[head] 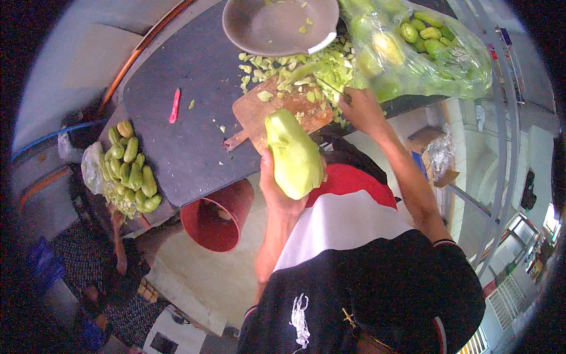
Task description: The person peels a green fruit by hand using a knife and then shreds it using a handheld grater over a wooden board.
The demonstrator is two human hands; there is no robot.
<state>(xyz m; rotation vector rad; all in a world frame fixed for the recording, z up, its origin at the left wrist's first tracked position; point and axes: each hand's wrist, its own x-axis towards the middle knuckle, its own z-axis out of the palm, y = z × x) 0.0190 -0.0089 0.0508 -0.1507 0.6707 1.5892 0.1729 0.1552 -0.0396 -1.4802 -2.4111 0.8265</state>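
My left hand (281, 190) holds a large peeled pale-green fruit or vegetable (294, 155) from below, over the near edge of a wooden cutting board (283, 104). The kind of produce is not certain. My right hand (362, 110) grips a knife by its handle, beyond the board's right side. The thin knife blade (328, 84) points up and left into a heap of pale-green cut pieces and shreds (334, 71). Several small chips lie on the board. Its handle points toward the lower left.
A grey-brown bowl (274, 31) stands behind the scraps. Clear plastic bags (464, 66) of green produce lie at the right. A pink utility knife (175, 106) rests on the dark tabletop (194, 146). Elongated green vegetables (128, 163) lie left, near another person's hand (116, 219). Below is a red bucket (212, 225).
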